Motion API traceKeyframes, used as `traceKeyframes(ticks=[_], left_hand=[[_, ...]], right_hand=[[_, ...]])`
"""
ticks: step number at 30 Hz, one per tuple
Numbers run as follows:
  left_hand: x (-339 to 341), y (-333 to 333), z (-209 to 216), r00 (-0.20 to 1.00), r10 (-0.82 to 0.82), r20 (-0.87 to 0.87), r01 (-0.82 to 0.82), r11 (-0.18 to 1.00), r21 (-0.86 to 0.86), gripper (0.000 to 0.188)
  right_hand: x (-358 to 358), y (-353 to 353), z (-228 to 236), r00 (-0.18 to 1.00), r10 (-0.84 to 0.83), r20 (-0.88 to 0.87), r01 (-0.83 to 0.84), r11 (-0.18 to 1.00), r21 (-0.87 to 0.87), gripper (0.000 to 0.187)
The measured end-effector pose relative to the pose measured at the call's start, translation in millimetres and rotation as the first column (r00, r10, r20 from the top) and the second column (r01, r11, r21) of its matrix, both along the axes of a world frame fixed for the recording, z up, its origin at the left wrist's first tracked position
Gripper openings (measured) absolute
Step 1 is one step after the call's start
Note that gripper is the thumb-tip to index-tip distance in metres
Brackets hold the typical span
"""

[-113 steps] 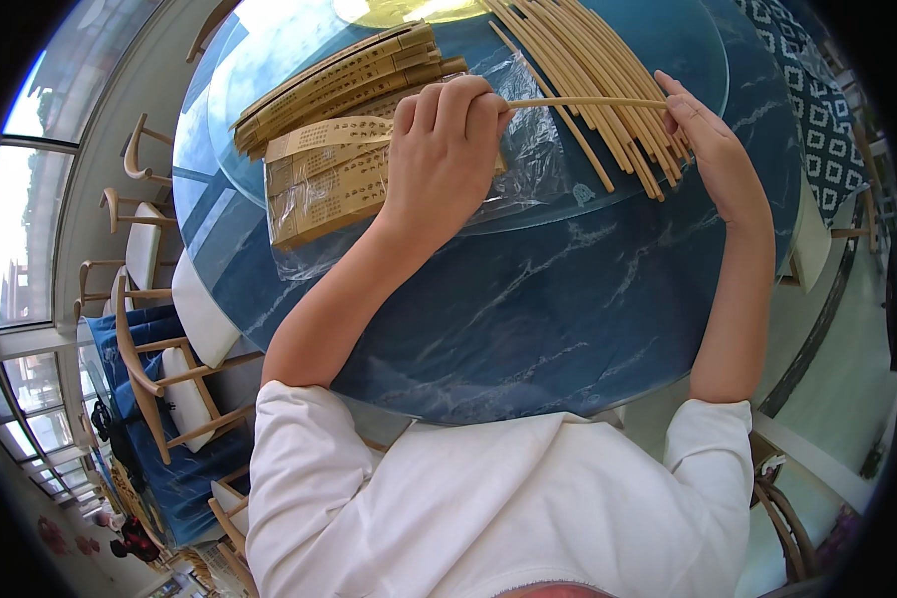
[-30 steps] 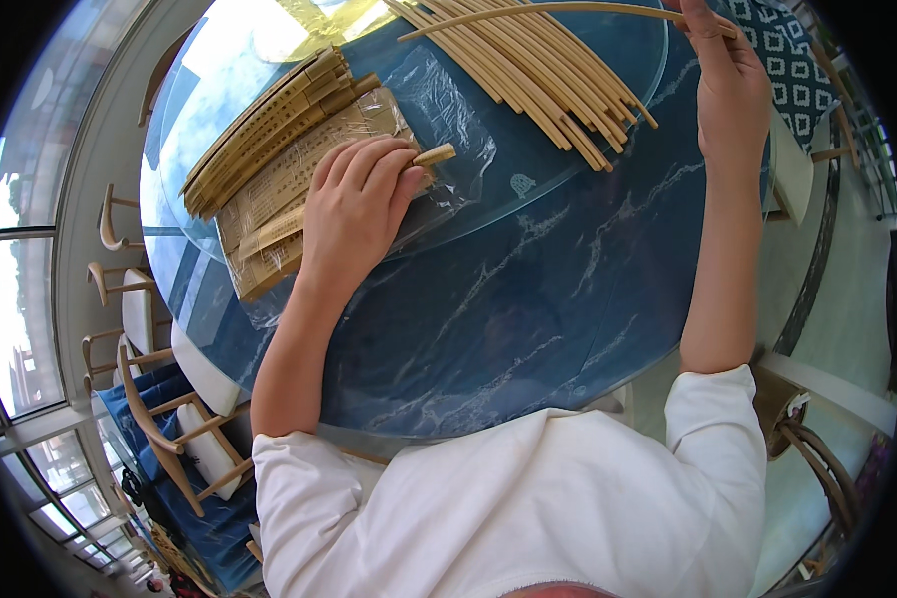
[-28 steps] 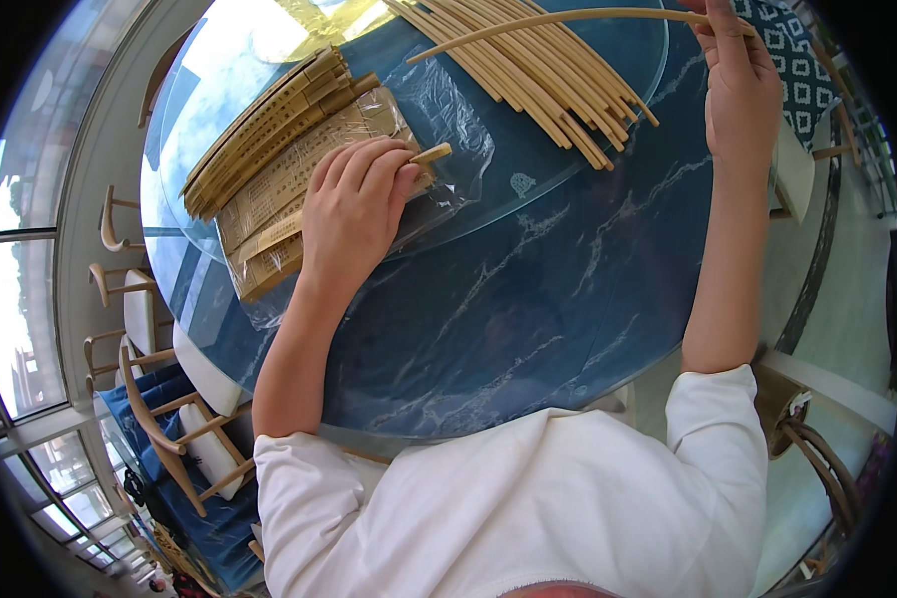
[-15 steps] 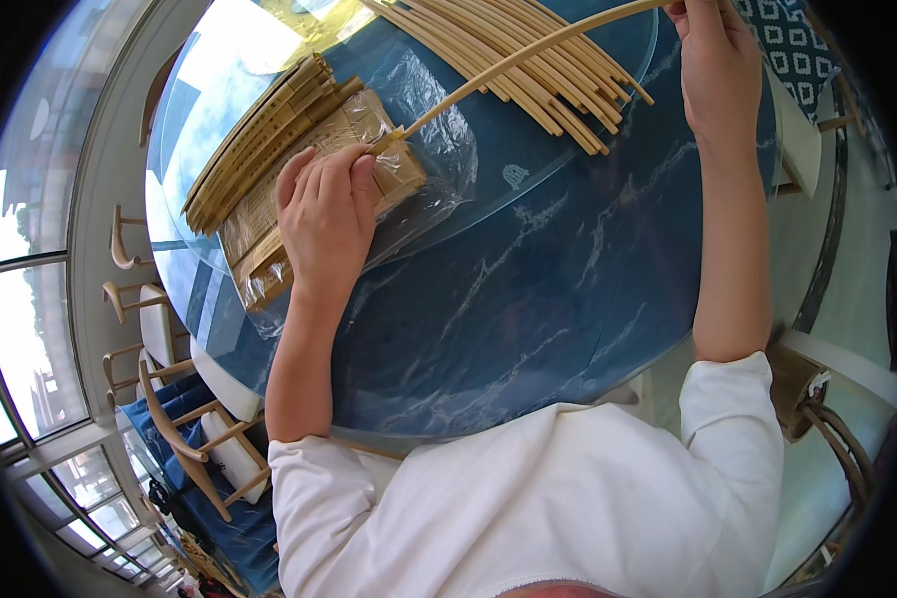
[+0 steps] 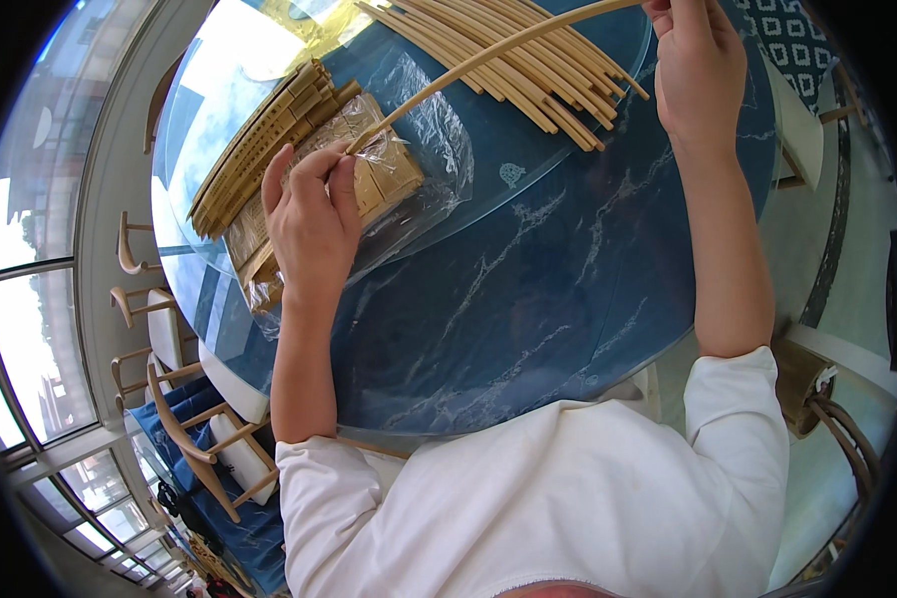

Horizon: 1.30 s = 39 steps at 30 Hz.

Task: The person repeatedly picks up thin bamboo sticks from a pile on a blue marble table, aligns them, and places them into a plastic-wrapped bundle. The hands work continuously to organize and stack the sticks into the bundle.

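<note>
My left hand (image 5: 312, 211) rests on a clear plastic bag (image 5: 409, 169) of flat tan wooden pieces and pinches the near end of a long thin wooden strip (image 5: 488, 68). My right hand (image 5: 696, 62) holds the far end of that same strip, raised above the table. The strip runs diagonally between both hands. Under it lies a pile of similar long strips (image 5: 513, 55) on the glass turntable (image 5: 488, 214). A second stack of tan slats (image 5: 259, 140) lies to the left of the bag.
The round blue marbled table (image 5: 528, 329) fills the middle of the view. Wooden chairs with white and blue cushions (image 5: 184, 419) stand at its left side, near large windows (image 5: 30, 289). Another chair (image 5: 837, 419) is at the right.
My right hand has pulled one strip out of the pile and lifted it up to the right. My left hand slid along the bag to grip the strip's near end.
</note>
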State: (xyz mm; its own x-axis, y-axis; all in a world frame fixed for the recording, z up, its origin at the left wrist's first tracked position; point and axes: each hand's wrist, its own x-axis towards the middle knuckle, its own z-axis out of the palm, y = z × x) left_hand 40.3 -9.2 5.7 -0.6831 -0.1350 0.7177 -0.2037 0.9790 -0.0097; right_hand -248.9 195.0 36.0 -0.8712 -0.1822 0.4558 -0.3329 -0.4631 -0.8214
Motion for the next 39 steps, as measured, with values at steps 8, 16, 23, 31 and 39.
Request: traceKeyframes(ticks=[8,16,23,31,39], left_hand=[[2,2,7,0.999,0.015,0.035,-0.017,0.998,0.058,0.012],[0,3,8,0.999,0.026,0.039,-0.031,0.989,0.146,0.013],[1,-1,5,0.999,0.016,0.034,-0.019,0.995,0.094,0.021],[2,4,-1,0.979,0.124,0.164,-0.122,0.992,-0.020,0.044],[-5,5,-5,0.972,0.163,0.169,-0.154,0.986,-0.070,0.059]], right_hand=[[16,-5,-4,0.999,0.011,0.041,-0.009,0.999,-0.045,0.039],[18,0,2,0.999,0.033,-0.028,-0.031,0.997,0.072,0.040],[15,-1,-1,0.998,0.058,-0.022,-0.055,0.991,0.119,0.038],[35,-3,3,0.971,0.199,0.130,-0.223,0.951,0.215,0.034],[41,-7,-17,0.943,0.333,0.011,-0.284,0.787,0.547,0.047]])
